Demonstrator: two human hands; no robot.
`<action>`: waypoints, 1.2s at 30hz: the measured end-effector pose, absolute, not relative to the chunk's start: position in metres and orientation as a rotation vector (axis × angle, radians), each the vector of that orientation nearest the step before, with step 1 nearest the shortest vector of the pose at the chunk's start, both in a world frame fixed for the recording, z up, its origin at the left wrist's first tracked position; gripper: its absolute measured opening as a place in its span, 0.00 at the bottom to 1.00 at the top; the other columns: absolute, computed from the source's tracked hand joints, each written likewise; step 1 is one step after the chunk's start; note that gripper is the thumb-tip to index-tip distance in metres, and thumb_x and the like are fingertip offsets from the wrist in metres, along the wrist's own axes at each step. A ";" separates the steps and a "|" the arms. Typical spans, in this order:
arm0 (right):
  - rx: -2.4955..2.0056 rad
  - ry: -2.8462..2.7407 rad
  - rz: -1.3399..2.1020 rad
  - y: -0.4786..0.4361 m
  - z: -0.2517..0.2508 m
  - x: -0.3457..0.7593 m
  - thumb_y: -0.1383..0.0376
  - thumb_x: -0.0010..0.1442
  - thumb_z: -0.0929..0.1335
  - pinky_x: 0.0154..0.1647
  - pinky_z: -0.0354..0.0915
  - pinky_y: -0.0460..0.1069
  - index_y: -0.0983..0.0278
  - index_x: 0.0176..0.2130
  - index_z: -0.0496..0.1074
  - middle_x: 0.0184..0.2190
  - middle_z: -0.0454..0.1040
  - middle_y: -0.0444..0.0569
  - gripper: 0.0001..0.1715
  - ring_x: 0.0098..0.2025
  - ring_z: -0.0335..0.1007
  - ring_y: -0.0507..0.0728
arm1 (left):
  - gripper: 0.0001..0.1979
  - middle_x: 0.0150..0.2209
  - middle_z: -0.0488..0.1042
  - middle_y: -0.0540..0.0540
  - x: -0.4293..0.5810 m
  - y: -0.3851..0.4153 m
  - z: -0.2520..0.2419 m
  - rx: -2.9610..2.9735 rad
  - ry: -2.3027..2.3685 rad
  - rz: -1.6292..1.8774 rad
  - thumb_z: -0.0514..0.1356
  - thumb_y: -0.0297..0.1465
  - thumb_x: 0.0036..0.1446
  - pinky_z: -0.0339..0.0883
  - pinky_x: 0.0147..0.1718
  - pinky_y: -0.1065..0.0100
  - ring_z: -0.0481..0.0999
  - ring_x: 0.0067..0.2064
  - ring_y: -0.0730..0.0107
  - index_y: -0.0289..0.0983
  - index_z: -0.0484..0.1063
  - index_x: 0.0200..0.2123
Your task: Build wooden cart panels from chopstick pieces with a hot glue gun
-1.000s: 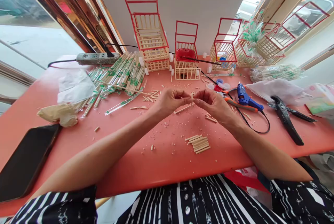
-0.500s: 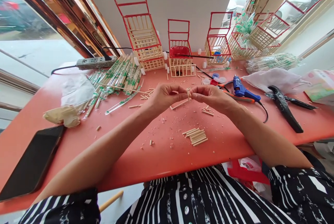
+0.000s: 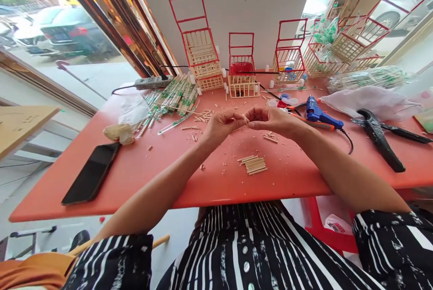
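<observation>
My left hand (image 3: 222, 126) is closed in a pinch on a short wooden stick (image 3: 245, 119), held just above the table. From the other side, my right hand (image 3: 272, 122) pinches at the same small piece, its fingertips meeting those of the left. How the fingers cover it hides most of the piece. Nearer to me lies a neat row of cut wooden sticks (image 3: 253, 165). Below my right hand are a few loose short sticks (image 3: 270, 138), and more cut pieces (image 3: 203, 116) are scattered beyond my left hand.
Small wooden carts with red frames (image 3: 203, 57) stand along the wall. Wrapped chopsticks (image 3: 174, 96) lie at the back left, a phone (image 3: 91, 175) at the left. To the right are a blue glue gun (image 3: 318, 112) and black-handled cutters (image 3: 379, 139). Crumbs dot the red table (image 3: 209, 186).
The camera view has shifted, showing more of the left side. Between my fingertips the small wooden piece has tilted, and both hands stay close together.
</observation>
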State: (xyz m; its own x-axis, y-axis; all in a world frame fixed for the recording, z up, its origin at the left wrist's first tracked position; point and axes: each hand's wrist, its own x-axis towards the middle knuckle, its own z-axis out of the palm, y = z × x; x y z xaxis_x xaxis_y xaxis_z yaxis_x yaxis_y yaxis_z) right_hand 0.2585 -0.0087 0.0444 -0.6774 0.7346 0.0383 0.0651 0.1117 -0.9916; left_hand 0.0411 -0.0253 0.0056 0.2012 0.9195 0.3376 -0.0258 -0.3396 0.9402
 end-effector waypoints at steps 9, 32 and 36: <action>-0.757 -1.926 1.594 -0.009 0.050 0.261 0.57 0.61 0.79 0.44 0.70 0.49 0.63 0.51 0.77 0.43 0.85 0.50 0.23 0.43 0.79 0.54 | 0.18 0.30 0.81 0.49 0.044 -0.034 0.006 1.572 0.875 1.270 0.78 0.49 0.47 0.65 0.35 0.67 0.72 0.32 0.71 0.40 0.85 0.28; -0.854 -1.845 1.653 -0.010 0.035 0.261 0.51 0.62 0.80 0.51 0.71 0.52 0.64 0.51 0.81 0.46 0.84 0.53 0.26 0.48 0.79 0.57 | 0.11 0.33 0.83 0.47 0.041 -0.040 -0.004 1.515 0.922 1.262 0.75 0.43 0.54 0.70 0.41 0.64 0.75 0.36 0.67 0.42 0.86 0.30; -0.873 -1.824 1.662 -0.011 0.035 0.260 0.52 0.63 0.80 0.50 0.70 0.51 0.64 0.53 0.80 0.47 0.84 0.53 0.26 0.48 0.79 0.57 | 0.09 0.33 0.83 0.48 0.042 -0.041 -0.005 1.553 0.931 1.286 0.74 0.41 0.57 0.70 0.42 0.64 0.76 0.36 0.66 0.43 0.87 0.31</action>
